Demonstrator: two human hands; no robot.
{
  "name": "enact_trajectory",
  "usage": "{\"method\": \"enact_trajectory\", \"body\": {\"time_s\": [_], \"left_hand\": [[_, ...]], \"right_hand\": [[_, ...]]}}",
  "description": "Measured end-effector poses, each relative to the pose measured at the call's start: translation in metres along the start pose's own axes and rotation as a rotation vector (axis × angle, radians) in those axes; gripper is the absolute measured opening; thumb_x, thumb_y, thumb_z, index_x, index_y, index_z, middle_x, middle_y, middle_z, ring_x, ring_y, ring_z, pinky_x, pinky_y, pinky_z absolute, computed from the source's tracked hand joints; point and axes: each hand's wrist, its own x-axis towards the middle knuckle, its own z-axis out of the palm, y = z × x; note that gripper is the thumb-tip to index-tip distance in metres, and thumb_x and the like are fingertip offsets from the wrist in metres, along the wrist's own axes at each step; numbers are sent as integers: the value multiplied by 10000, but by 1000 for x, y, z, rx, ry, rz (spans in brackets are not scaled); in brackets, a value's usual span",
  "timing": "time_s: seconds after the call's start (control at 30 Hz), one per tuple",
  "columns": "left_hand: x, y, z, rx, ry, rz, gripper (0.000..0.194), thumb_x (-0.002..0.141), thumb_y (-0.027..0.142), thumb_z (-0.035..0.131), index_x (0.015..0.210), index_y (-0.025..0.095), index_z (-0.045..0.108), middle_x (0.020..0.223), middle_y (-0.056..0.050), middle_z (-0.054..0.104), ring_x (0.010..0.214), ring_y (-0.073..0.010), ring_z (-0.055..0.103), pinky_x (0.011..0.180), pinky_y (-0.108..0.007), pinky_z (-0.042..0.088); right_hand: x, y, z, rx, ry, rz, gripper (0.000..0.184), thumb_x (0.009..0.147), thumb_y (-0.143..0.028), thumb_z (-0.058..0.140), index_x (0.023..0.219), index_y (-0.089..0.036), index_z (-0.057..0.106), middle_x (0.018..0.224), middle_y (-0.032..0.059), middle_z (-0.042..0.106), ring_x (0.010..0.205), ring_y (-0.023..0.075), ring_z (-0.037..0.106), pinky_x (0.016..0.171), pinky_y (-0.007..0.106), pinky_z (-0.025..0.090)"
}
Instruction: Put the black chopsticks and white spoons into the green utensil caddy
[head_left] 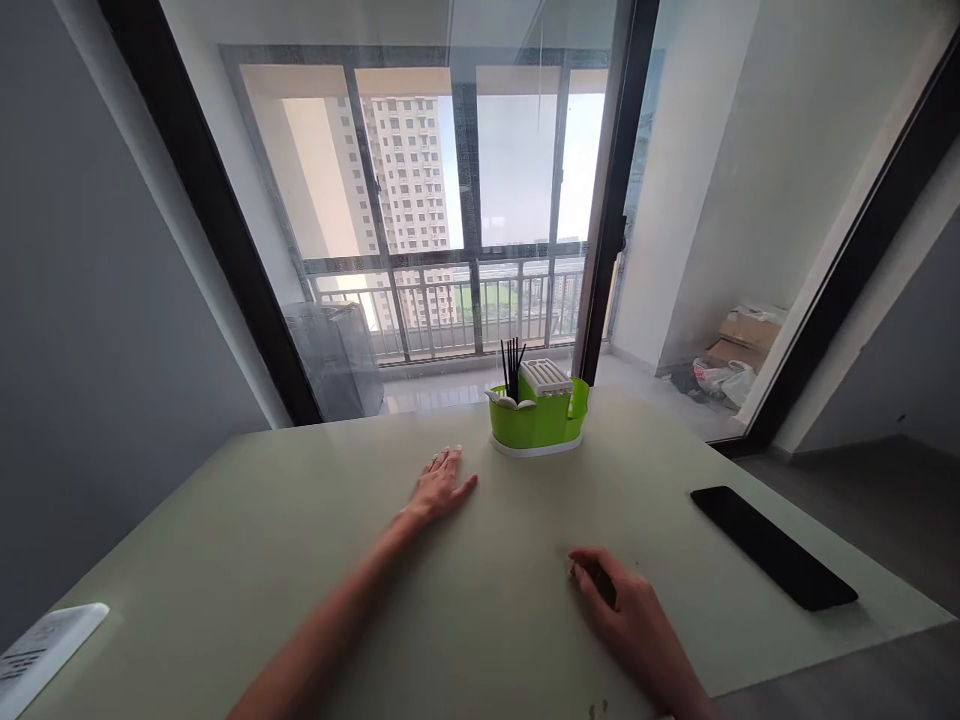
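My left hand (441, 486) lies palm down on the pale green table (285, 520), fingers stretched forward and thumb out to the side. Just beyond it, to the right, stands a bright green utensil caddy (534, 425) on a white base. Thin black sticks (513, 370) like chopsticks stand upright in it, beside white spoons (510, 402) and a light slotted top (547, 376). My right hand (622, 602) rests on the table nearer to me. Its fingers are curled, with thumb and forefinger tips close together; whether anything small is between them is hidden.
A long flat black object (772, 548) lies at the table's right side. A white item with dark stripes (49, 645) sits at the left edge. Behind the table are a dark-framed glass door (611, 200) and a balcony; cardboard boxes and bags (739, 350) lie back right.
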Motion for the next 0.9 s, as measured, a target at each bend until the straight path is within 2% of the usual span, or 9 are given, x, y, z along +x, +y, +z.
{"method": "enact_trajectory", "body": {"time_s": [0.07, 0.17, 0.33, 0.63, 0.9], "left_hand": [[-15, -26, -15, 33, -4, 1, 716, 974, 603, 351, 1571, 208, 356, 1658, -81, 330, 1559, -236, 236, 1277, -410, 150], [-31, -60, -33, 74, 20, -48, 663, 989, 557, 318, 1548, 213, 412, 1661, -78, 319, 1557, -255, 239, 1271, -458, 163], [-56, -91, -41, 126, 46, -65, 629, 1003, 525, 303, 1546, 233, 430, 1654, -60, 326, 1550, -241, 261, 1268, -459, 186], [-98, -100, -41, 133, 52, -16, 613, 1020, 528, 315, 1563, 262, 416, 1656, -18, 315, 1554, -221, 249, 1274, -432, 196], [-102, -97, -36, 98, 78, -25, 596, 1022, 504, 328, 1537, 236, 463, 1645, -43, 349, 1546, -250, 274, 1274, -452, 211]], "right_hand": [[0, 0, -1, -19, 8, -22, 305, 965, -443, 477, 984, -242, 706, 963, 55, 763, 869, 213, 719, 776, 285, 545], [-1, 1, -2, -46, 11, -37, 294, 954, -427, 466, 911, -236, 685, 890, 55, 746, 789, 212, 695, 741, 288, 531], [-2, 0, -2, -72, -15, -22, 292, 946, -423, 440, 897, -231, 655, 854, 61, 723, 730, 207, 659, 695, 285, 510], [-4, -1, -4, -109, -36, 47, 307, 916, -466, 451, 886, -241, 658, 866, 41, 726, 765, 208, 669, 713, 288, 499], [-5, 9, -3, -148, 12, 62, 348, 899, -526, 479, 890, -251, 692, 868, 34, 746, 732, 213, 668, 675, 287, 508]]}}
